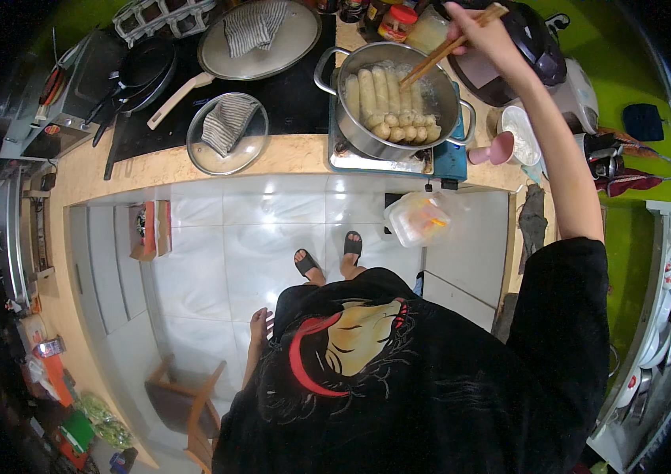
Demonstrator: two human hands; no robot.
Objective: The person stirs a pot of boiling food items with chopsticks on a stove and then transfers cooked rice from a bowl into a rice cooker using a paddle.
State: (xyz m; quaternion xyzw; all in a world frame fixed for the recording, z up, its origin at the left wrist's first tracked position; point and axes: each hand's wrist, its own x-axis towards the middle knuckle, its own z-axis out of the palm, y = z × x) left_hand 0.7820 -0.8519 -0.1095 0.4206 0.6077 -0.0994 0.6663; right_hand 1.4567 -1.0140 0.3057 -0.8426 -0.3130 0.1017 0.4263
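My right hand (478,29) is raised over the back right of the counter, closed around a pair of wooden chopsticks (439,59). The chopsticks slant down into a two-handled steel pot (365,139), their tips at the pale rolls (380,89) inside. Long rolls lie side by side in bubbling liquid, and several more show their round ends at the near side. Under the pot stands a portable gas stove (380,162). My left hand (260,326) hangs low beside my body, fingers loosely curled and apart, with nothing seen in it.
Left of the pot, a glass lid (193,145) with a striped cloth overhangs the counter edge. A lidded pan (214,56) sits on the black cooktop (294,112). A pink cup (501,148) and a white bowl (519,127) are at right. A chair (181,397) stands behind left.
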